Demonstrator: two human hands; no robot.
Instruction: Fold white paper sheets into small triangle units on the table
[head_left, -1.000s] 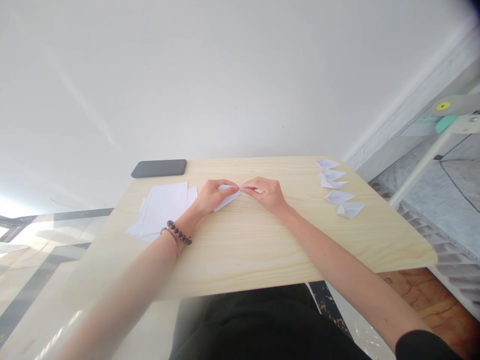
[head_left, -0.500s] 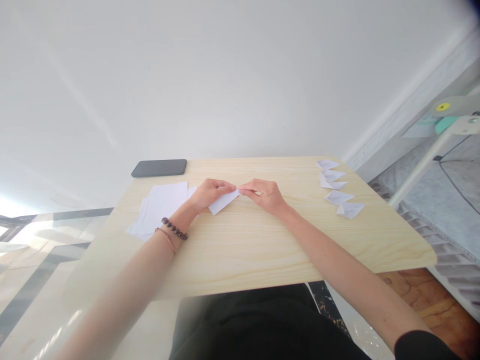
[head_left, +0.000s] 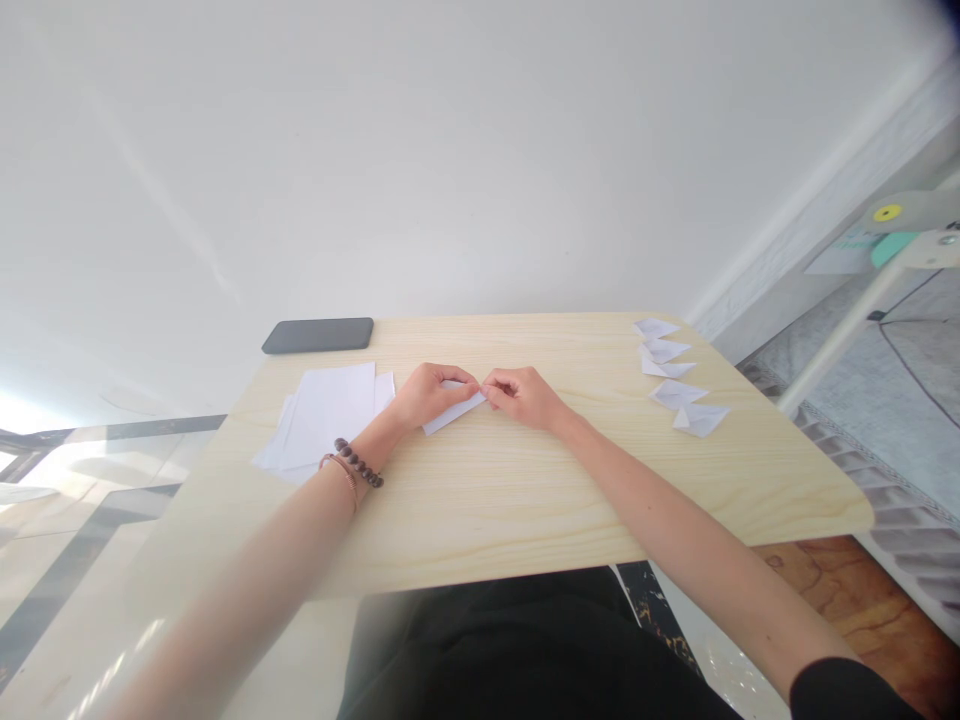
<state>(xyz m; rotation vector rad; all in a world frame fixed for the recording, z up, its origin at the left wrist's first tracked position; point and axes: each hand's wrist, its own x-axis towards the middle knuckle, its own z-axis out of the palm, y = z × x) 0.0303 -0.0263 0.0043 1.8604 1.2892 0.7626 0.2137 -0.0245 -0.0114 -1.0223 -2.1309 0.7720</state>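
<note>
A small folded piece of white paper (head_left: 453, 412) is held between my two hands over the middle of the table. My left hand (head_left: 431, 393) pinches it along its upper side, thumb and fingers closed near the right end. At that right tip, my right hand (head_left: 523, 394) grips the paper between thumb and curled forefinger. The fingertips of both hands nearly meet and hide that end. Left of my left hand lies a stack of white paper sheets (head_left: 334, 410), spread slightly unevenly.
Several folded white paper boats (head_left: 700, 419) stand in a column along the right side of the table (head_left: 480, 510). A dark phone (head_left: 319, 335) lies at the back left corner. Behind the table rises a white wall (head_left: 480, 180); a white metal frame (head_left: 847, 325) stands at right.
Both hands have shifted slightly right and nearer to me with the paper. The paper now lies flatter in angle, and my right fingers have curled in more tightly at its tip.
</note>
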